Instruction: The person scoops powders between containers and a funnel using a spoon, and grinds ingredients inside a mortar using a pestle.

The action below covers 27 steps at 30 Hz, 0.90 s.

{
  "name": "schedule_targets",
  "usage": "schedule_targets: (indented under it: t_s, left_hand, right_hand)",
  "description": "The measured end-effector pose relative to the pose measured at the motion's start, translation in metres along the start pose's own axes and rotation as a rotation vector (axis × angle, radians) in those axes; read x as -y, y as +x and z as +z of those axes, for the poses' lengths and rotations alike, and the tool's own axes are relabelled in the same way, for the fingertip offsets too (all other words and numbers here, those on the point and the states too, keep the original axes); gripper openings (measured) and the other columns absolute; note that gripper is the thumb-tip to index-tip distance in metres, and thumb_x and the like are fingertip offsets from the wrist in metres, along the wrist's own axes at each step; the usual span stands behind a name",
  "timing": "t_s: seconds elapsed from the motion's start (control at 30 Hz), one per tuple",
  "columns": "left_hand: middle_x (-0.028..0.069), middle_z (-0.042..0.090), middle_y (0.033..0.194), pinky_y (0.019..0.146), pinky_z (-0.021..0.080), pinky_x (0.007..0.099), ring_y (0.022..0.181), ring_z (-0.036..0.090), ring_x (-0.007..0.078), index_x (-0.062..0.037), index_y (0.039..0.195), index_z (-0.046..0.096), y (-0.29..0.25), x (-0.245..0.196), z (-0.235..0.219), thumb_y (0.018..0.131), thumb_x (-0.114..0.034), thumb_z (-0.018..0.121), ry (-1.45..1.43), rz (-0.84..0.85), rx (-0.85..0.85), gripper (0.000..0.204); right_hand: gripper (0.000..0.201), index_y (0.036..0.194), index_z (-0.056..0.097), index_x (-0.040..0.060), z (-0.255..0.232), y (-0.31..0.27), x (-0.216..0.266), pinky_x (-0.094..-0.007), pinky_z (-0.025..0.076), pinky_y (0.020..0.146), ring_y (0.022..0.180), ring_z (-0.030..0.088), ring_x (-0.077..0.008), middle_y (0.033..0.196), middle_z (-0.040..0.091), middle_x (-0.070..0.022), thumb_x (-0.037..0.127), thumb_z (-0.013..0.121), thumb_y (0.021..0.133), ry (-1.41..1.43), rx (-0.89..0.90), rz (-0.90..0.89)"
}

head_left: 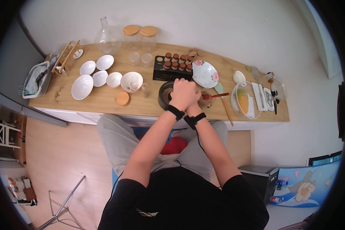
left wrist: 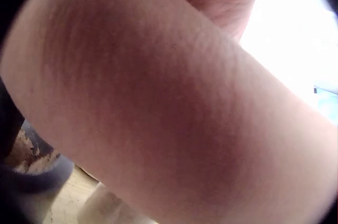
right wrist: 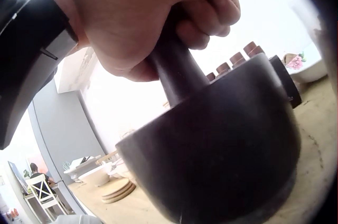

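The mortar stands on the table; I see the right hand grasping its pestle, the left hand laid over, presumably for force; its finger posture I cannot tell.

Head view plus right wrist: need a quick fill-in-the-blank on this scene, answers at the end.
1. The pestle stands ____ the mortar.
2. In the head view, the floral plate is to the ____ of the black spice rack.
3. The rack holds ____ brown-capped spice jars.
4. The two tall glass jars by the wall have ____ lids.

Missing words: in; right; eight; wooden.
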<state>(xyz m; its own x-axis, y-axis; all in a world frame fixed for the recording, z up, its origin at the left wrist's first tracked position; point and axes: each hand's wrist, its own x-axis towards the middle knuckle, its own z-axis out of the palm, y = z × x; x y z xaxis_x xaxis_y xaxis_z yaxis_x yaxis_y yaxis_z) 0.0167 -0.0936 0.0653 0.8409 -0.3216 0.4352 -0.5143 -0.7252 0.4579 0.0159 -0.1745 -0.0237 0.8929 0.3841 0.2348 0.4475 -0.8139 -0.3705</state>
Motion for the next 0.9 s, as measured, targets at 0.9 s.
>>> schedule_targets:
  t_s: [0.9]
  left_hand:
    - [0.0115,0.061,0.057,0.069,0.046,0.0406,0.065,0.06,0.0297,-0.0073,0.058,0.068,-0.032,0.0,-0.012,0.069,-0.033,0.068,-0.016,0.053,-0.118,0.028]
  right_hand:
    - [0.031,0.111,0.06,0.0096,0.014,-0.031,0.017,-0.0447,0.043,0.09,0.107,0.056,-0.0324,0.109,0.062,-0.0156,0.027,0.061,0.084,0.029,0.04,-0.006]
